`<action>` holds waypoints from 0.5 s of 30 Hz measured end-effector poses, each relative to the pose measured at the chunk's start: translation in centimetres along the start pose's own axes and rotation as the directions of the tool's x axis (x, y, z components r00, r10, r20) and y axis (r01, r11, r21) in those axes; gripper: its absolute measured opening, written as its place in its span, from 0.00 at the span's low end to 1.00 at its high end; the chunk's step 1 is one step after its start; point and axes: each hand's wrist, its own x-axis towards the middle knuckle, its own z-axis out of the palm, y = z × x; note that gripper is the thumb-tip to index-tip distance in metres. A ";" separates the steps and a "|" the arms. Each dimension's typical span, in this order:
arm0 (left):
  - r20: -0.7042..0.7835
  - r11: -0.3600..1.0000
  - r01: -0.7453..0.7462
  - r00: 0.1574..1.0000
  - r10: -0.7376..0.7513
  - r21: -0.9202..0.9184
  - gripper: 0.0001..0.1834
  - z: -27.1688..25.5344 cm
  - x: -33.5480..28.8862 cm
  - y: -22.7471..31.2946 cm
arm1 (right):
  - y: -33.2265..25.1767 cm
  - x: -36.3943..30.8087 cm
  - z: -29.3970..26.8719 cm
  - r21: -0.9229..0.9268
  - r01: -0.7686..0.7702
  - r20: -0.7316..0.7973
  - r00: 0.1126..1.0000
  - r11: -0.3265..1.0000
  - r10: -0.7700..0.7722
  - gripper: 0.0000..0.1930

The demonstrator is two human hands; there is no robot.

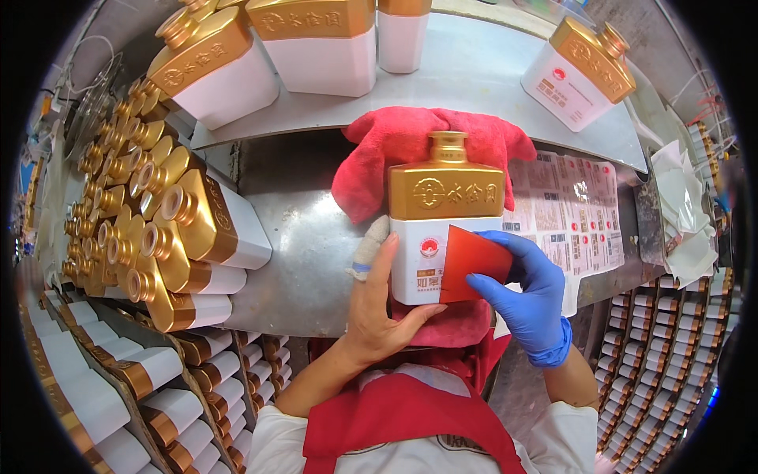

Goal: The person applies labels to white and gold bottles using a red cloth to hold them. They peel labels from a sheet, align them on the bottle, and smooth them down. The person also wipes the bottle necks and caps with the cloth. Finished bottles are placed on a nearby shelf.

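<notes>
In front of me a flat-sided bottle (447,191), gold at the neck and shoulder and white below, leans back on a red cloth (379,154). My bare left hand (375,308) grips its left side, thumb along the lower edge; one finger wears a pale fabric cover. My right hand (530,284), in a blue glove, pinches a thin red-orange square card (478,267) between thumb and fingers. The card lies against the right part of the bottle's white front and hides some of the printed label there, while a round red emblem shows to its left.
A printed label sheet (580,213) lies right of the bottle, with crumpled white backing paper (681,213) farther right. Finished-looking bottles stand on a raised metal shelf (474,55). Many gold-topped bottles (174,213) crowd the left, and racks of bottles (659,363) fill the lower right.
</notes>
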 end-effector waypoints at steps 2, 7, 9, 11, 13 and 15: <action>0.001 1.000 0.006 1.000 -0.006 0.001 0.56 0.0 -0.1 0.0 | 0.0 0.1 0.1 -0.001 -0.005 -0.002 1.000 1.000 0.005 0.20; 0.003 1.000 0.001 1.000 -0.001 0.021 0.56 -0.1 -0.2 0.1 | 0.0 0.1 0.3 -0.017 0.006 -0.010 1.000 1.000 -0.006 0.20; 0.002 1.000 -0.008 1.000 0.008 0.008 0.56 -0.1 -0.2 -0.1 | 0.0 0.1 0.4 -0.022 0.025 -0.020 0.999 0.999 -0.025 0.20; -0.010 0.999 0.038 0.999 -0.039 -0.038 0.53 0.1 -0.6 -0.1 | 0.2 -0.1 0.2 -0.004 -0.022 0.005 1.000 1.000 0.022 0.21; -0.011 0.995 0.061 0.998 -0.062 -0.084 0.52 0.4 -0.3 0.0 | 0.1 0.0 -0.3 0.089 -0.048 0.033 0.998 0.995 0.045 0.22; 0.004 0.989 0.074 0.997 -0.074 -0.126 0.52 0.2 -0.4 -0.1 | 0.0 0.3 -0.9 0.258 -0.066 0.074 0.996 0.964 0.049 0.24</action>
